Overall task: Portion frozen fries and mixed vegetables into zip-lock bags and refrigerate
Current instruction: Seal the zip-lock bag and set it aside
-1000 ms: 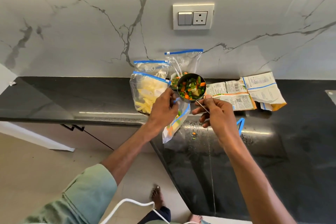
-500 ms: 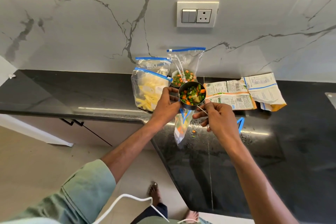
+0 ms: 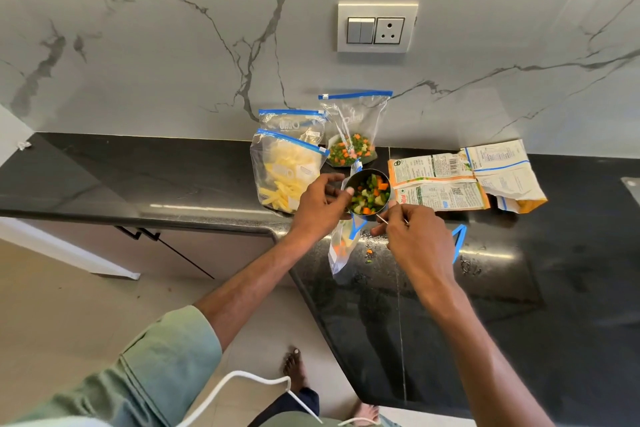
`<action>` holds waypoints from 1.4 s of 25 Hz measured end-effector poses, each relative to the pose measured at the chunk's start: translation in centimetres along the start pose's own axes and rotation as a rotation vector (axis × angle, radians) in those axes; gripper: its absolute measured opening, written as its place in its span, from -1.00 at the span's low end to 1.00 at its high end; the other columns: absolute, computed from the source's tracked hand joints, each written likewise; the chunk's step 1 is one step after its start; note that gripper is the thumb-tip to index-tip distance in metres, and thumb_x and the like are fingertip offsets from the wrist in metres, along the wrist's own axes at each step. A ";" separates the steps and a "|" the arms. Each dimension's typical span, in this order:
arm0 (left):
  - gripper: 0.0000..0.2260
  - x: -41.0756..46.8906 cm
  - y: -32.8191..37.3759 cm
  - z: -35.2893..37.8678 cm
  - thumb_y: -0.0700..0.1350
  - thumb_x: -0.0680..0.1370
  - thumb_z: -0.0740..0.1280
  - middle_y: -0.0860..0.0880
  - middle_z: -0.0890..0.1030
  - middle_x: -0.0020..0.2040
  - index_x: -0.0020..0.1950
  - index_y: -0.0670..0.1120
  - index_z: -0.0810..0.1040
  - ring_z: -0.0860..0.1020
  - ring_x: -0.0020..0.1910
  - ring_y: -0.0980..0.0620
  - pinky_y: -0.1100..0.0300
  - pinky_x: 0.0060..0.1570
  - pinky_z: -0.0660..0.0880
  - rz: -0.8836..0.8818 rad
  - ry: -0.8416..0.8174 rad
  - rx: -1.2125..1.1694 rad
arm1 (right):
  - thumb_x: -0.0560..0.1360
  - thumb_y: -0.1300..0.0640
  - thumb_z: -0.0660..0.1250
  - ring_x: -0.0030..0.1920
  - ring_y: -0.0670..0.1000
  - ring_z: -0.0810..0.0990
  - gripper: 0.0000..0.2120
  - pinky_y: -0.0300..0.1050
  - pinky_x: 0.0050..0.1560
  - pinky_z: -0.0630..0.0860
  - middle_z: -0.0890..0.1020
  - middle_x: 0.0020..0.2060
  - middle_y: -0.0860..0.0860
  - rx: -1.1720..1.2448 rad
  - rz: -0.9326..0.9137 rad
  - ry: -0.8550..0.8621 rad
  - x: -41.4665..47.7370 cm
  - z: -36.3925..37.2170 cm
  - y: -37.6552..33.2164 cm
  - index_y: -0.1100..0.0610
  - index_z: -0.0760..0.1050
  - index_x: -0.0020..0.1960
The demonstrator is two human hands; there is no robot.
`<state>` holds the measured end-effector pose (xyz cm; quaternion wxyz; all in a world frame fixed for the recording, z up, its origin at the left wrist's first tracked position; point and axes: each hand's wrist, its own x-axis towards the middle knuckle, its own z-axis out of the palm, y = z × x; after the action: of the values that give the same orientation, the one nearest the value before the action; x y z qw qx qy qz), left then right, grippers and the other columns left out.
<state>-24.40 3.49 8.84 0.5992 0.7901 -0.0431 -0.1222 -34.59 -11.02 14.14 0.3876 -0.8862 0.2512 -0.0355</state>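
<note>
A small metal measuring cup [image 3: 369, 192] full of mixed vegetables is held over the counter. My right hand [image 3: 412, 236] pinches its thin wire handle. My left hand [image 3: 318, 208] grips the top edge of a clear zip-lock bag [image 3: 341, 250], and its thumb touches the cup's rim. That bag hangs under the cup with a few vegetable pieces inside. A bag of fries [image 3: 287, 177] and a bag of mixed vegetables [image 3: 353, 139] stand against the wall. Another zip-lock bag [image 3: 291, 123] stands behind the fries.
Two flattened food packets [image 3: 440, 184] [image 3: 502, 173] lie to the right on the black counter [image 3: 519, 270]. A few spilled vegetable bits [image 3: 369, 251] and a blue strip [image 3: 459, 243] lie near my right hand. The counter's front edge bends inward just below my left wrist.
The cup has come down and a little toward me, away from the standing vegetable bag. The bag in my left hand now hangs straighter beneath it.
</note>
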 end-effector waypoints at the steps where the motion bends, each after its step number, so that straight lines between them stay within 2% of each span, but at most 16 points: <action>1: -0.72 0.1 -0.3 0.1 -0.08 0.66 0.35 -0.14 0.67 0.03 0.33 -0.15 0.57 0.72 -0.05 -0.04 -0.05 -0.09 0.70 0.014 0.004 0.042 | 0.72 -0.10 0.16 -0.30 -0.12 0.62 -0.63 -0.02 -0.15 0.62 0.71 -0.32 -0.19 -0.011 -0.006 -0.013 0.0 0.1 0.0 -0.01 0.69 -0.04; 4: -0.79 0.5 -0.8 0.2 -0.14 0.65 0.34 -0.11 0.73 -0.08 0.22 -0.13 0.69 0.73 -0.12 -0.02 -0.08 -0.10 0.70 0.030 0.029 0.120 | 0.71 -0.16 0.17 -0.20 -0.09 0.68 -0.65 0.05 -0.07 0.67 0.74 -0.24 -0.16 0.094 0.023 -0.146 0.3 0.0 0.2 -0.01 0.66 0.02; 7: -0.80 0.8 -0.9 0.2 -0.12 0.60 0.39 -0.04 0.75 -0.12 0.17 -0.09 0.73 0.73 -0.11 -0.01 -0.09 -0.08 0.70 0.042 0.044 0.152 | 0.60 -0.39 0.20 -0.03 -0.03 0.68 -0.47 0.10 -0.10 0.73 0.68 0.04 -0.04 0.332 0.148 -0.261 1.3 -0.2 0.9 0.06 0.53 0.20; 9: -0.81 0.9 -0.8 0.3 -0.16 0.59 0.40 -0.01 0.74 -0.14 0.16 -0.10 0.73 0.72 -0.14 0.02 -0.05 -0.09 0.69 0.051 0.068 0.211 | 0.58 -0.36 0.25 0.06 -0.01 0.68 -0.43 0.13 -0.02 0.73 0.62 0.18 0.01 0.642 0.295 -0.352 2.3 -0.2 1.2 0.08 0.43 0.33; 10: -0.81 1.0 -0.7 0.4 -0.18 0.58 0.40 0.01 0.72 -0.15 0.16 -0.09 0.73 0.70 -0.16 0.04 -0.02 -0.09 0.69 0.065 0.090 0.268 | 0.60 -0.31 0.26 0.07 0.04 0.71 -0.46 0.13 -0.01 0.73 0.65 0.19 0.04 0.792 0.355 -0.425 2.6 -0.1 1.3 0.08 0.44 0.35; 12: -0.80 1.0 -0.6 0.5 -0.19 0.56 0.39 0.04 0.70 -0.16 0.15 -0.07 0.73 0.68 -0.19 0.08 -0.01 -0.09 0.68 0.090 0.102 0.356 | 0.66 -0.15 0.29 0.02 0.10 0.75 -0.57 0.01 -0.13 0.72 0.71 0.14 0.13 0.919 0.419 -0.505 2.7 0.7 1.6 0.10 0.48 0.39; 14: -0.80 1.3 -0.6 0.4 -0.18 0.57 0.39 0.02 0.72 -0.13 0.15 -0.06 0.73 0.69 -0.18 0.08 -0.03 -0.12 0.69 0.107 0.079 0.352 | 0.69 0.06 0.32 -0.01 0.09 0.74 -0.63 -0.11 -0.26 0.67 0.70 0.14 0.17 0.853 0.385 -0.446 2.7 1.7 1.7 0.07 0.41 0.47; 16: -0.79 1.4 -0.5 0.3 -0.18 0.59 0.38 -0.01 0.73 -0.08 0.18 -0.07 0.72 0.70 -0.14 0.06 -0.03 -0.11 0.69 0.121 0.058 0.361 | 0.70 0.20 0.26 -0.08 0.06 0.73 -0.64 -0.15 -0.32 0.65 0.69 0.10 0.19 0.810 0.342 -0.373 2.9 2.0 1.7 0.02 0.36 0.47; 18: -0.81 1.5 -0.2 0.1 -0.17 0.60 0.38 -0.04 0.72 -0.07 0.18 -0.08 0.71 0.71 -0.14 0.01 -0.04 -0.12 0.69 0.083 0.038 0.275 | 0.69 0.29 0.20 -0.21 0.06 0.73 -0.68 -0.14 -0.31 0.68 0.70 -0.02 0.23 0.914 0.378 -0.357 3.2 1.4 1.5 0.08 0.39 0.41; 20: -0.84 1.6 0.0 -0.1 -0.17 0.60 0.42 -0.11 0.72 -0.06 0.17 -0.10 0.70 0.71 -0.15 -0.03 0.01 -0.17 0.69 -0.016 0.023 0.094 | 0.68 0.30 0.17 -0.28 0.06 0.73 -0.76 -0.14 -0.32 0.68 0.71 -0.16 0.23 1.055 0.432 -0.385 3.3 0.9 1.4 0.26 0.45 0.32; 22: -0.85 1.4 0.4 -0.2 -0.22 0.61 0.40 -0.13 0.71 -0.03 0.17 -0.14 0.68 0.69 -0.15 0.01 0.13 -0.23 0.66 -0.099 -0.004 -0.030 | 0.68 0.29 0.14 -0.29 0.06 0.75 -0.79 -0.16 -0.34 0.67 0.72 -0.22 0.24 1.105 0.440 -0.418 3.3 0.8 1.0 0.34 0.47 0.21; 26: -0.80 1.2 0.6 -0.4 -0.29 0.64 0.32 -0.10 0.68 -0.04 0.21 -0.15 0.64 0.68 -0.18 0.08 0.22 -0.25 0.62 -0.115 -0.064 -0.049 | 0.66 0.30 0.07 -0.28 0.05 0.75 -0.78 -0.20 -0.38 0.65 0.70 -0.08 0.29 1.035 0.408 -0.432 3.5 1.4 0.5 0.29 0.47 0.16; 31: -0.76 1.2 0.6 -0.6 -0.31 0.63 0.27 -0.21 0.66 0.07 0.25 -0.12 0.61 0.69 -0.09 0.01 0.22 -0.24 0.62 -0.155 -0.112 -0.084 | 0.67 0.33 0.07 -0.39 -0.01 0.68 -0.81 -0.21 -0.40 0.63 0.65 -0.21 0.22 0.975 0.390 -0.430 4.2 1.2 0.6 0.25 0.45 0.14; 35: -0.75 0.9 1.0 -0.7 -0.23 0.63 0.35 -0.09 0.61 -0.06 0.31 -0.08 0.52 0.67 -0.10 0.06 0.22 -0.23 0.62 -0.171 -0.078 -0.129 | 0.67 0.36 0.07 -0.42 -0.02 0.64 -0.80 -0.21 -0.41 0.62 0.61 -0.26 0.21 0.855 0.371 -0.419 4.9 1.4 0.1 0.23 0.46 0.08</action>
<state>-23.25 3.66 9.88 0.6342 0.7451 0.0091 -0.2063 -30.02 -12.44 12.45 0.7574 -0.5770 0.2841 0.1126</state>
